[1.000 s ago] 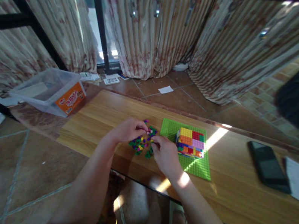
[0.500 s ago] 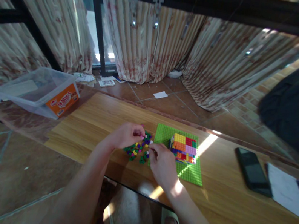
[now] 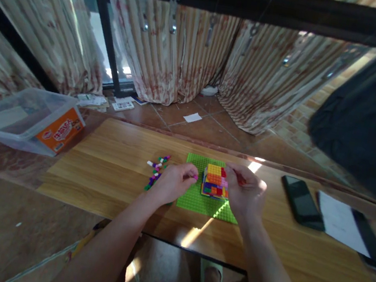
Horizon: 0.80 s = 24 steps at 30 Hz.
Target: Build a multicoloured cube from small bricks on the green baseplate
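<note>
A green baseplate (image 3: 196,199) lies on the wooden table (image 3: 111,166), and a multicoloured block of small bricks (image 3: 215,181) stands on it. My left hand (image 3: 173,183) rests on the plate's left edge with its fingers pinched on a small pink brick (image 3: 195,177). My right hand (image 3: 246,191) is curled at the block's right side, fingertips touching its top right corner; whether it holds a brick is hidden. A scatter of loose small bricks (image 3: 154,173) lies just left of my left hand.
A clear plastic tub with an orange label (image 3: 25,119) sits at the table's left end. A black phone (image 3: 301,208) and white paper (image 3: 338,223) on a dark slab lie to the right. Curtains and a tiled floor are beyond the table.
Both hands have left the loose brick pile and moved right to the baseplate. My right hand now sits at the block's right side, my left at the plate's left edge.
</note>
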{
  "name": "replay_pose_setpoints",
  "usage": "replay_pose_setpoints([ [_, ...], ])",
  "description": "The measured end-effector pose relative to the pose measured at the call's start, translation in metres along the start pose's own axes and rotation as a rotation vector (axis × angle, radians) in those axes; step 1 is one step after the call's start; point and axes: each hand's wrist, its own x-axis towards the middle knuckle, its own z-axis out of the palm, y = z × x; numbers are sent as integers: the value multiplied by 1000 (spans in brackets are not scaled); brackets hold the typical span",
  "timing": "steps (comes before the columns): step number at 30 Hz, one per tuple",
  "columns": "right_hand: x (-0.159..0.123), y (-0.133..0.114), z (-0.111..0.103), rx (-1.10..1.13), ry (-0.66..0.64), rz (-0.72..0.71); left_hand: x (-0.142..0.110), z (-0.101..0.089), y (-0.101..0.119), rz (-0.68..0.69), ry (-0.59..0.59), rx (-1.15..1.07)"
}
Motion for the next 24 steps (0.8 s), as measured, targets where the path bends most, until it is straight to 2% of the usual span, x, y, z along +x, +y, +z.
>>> replay_pose_setpoints([
  [7,10,13,-15,-92,43,-18,7,9,8,64,-10,134],
  [15,16,22,-28,-231,19,1,11,21,19,144,79,122],
  [19,17,24,-28,-235,0,30,13,26,18,115,83,148],
  [24,17,31,-27,-180,-99,134,15,29,15,45,97,105],
])
